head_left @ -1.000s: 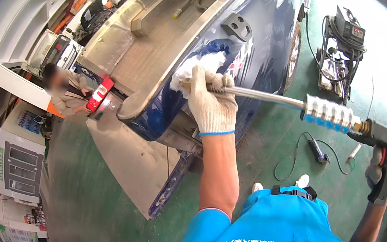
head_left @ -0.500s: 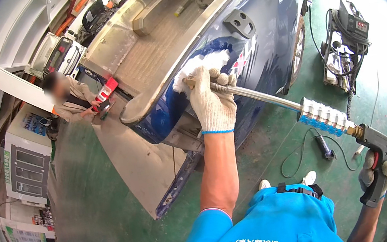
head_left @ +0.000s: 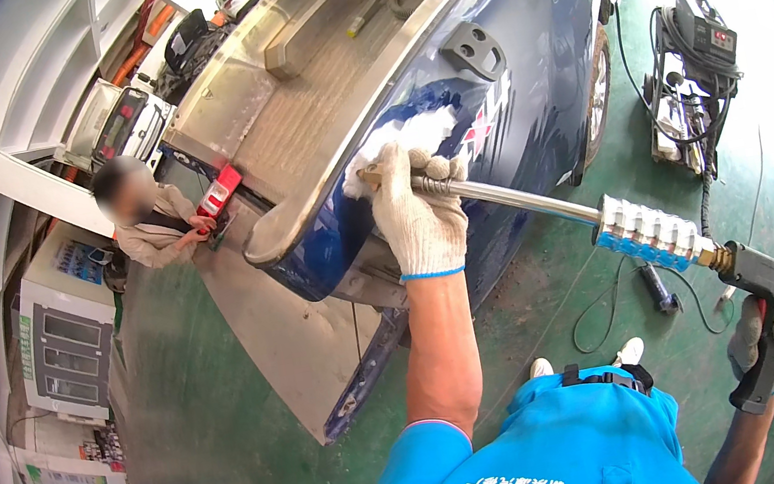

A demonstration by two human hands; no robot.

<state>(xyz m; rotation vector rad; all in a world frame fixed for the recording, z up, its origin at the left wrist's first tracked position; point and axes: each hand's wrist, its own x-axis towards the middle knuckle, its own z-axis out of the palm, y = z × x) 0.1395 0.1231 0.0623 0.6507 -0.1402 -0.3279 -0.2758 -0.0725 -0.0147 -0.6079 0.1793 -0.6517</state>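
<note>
Both my hands wear pale knit gloves and hold one dent puller (head_left: 544,209), a long metal rod with a ribbed sliding weight (head_left: 651,234) and a black pistol grip. My left hand (head_left: 416,202) is closed round the rod's front end, beside the truck bed's blue side panel (head_left: 517,39). Just past those fingers lies a patch sanded to bare metal (head_left: 424,127); the glove hides whether the tip touches it. Low at the right, my right hand (head_left: 766,349) is wrapped round the pistol grip.
A wheeled welding machine (head_left: 698,61) with coiled cables stands to the right. An angle grinder (head_left: 660,288) lies on the green floor by its cord. The lowered tailgate (head_left: 288,354) juts out at left. Beyond it, another person (head_left: 146,219) holds a red tail light (head_left: 219,190).
My right hand and the pistol grip have shifted slightly right and down. My left hand keeps its hold near the sanded patch. The view has tilted a little.
</note>
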